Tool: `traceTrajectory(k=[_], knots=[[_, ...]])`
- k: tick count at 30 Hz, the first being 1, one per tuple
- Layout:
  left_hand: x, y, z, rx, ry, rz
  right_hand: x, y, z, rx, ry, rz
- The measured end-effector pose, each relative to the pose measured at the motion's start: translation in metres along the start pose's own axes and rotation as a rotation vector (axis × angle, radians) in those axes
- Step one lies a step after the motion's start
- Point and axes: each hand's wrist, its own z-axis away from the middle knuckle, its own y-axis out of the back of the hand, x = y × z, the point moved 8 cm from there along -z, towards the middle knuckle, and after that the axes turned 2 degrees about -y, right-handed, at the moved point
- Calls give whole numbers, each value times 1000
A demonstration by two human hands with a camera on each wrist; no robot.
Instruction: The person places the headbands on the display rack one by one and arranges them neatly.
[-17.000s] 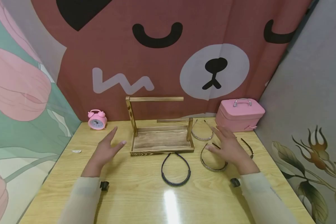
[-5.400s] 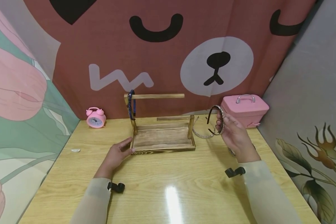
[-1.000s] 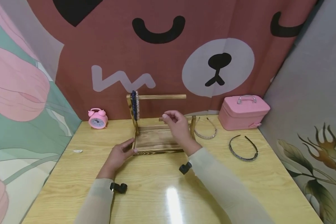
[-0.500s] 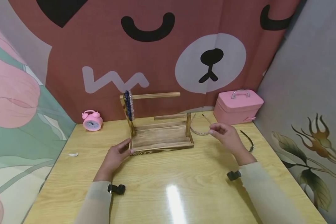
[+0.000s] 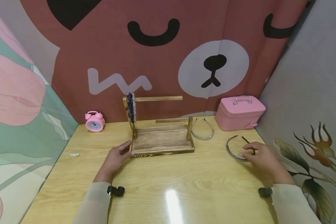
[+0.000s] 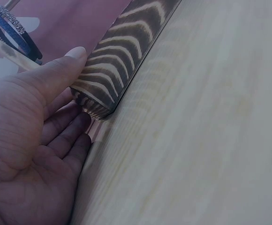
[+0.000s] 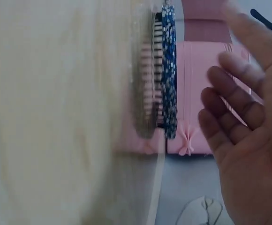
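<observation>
The left hand (image 5: pixel 114 160) pinches a corner of the wooden rack (image 5: pixel 160 139); the right hand (image 5: pixel 264 158), fingers loosely parted, empty, hovers beside the glittery headband (image 5: pixel 234 156) on the worktop (image 5: pixel 145 186). It looks light and springy to me, best pinched mid-curve.

The rack (image 5: pixel 162 152) stood on the far half of the table (image 5: pixel 145 186), before the curtain (image 5: pixel 156 68). At the left end of its upper bar hung a first headband (image 5: pixel 130 107), with a second headband (image 5: pixel 134 109) just to the right. A third headband (image 5: pixel 203 137) lay right of the rack; a fourth headband (image 5: pixel 229 151) lay farther right and nearer, before the case (image 5: pixel 240 113). The alarm clock (image 5: pixel 95 122) stood far left, behind a small flat piece (image 5: pixel 74 154). The left hand (image 5: pixel 115 158) was at the rack's near left corner, the right hand (image 5: pixel 261 155) at the fourth headband's right side.
</observation>
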Motion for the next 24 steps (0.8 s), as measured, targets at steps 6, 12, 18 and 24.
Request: traceTrajectory(k=[6, 12, 18, 24], knots=[[3, 0, -1, 5, -3, 5, 8, 1, 3, -22, 55, 92], [0, -2, 2, 3, 10, 12, 0, -5, 2, -114, 123, 170], [-2, -2, 1, 3, 11, 33, -5, -13, 2, -167, 179, 194], [-1, -2, 1, -3, 11, 30, -4, -17, 7, -191, 179, 215]])
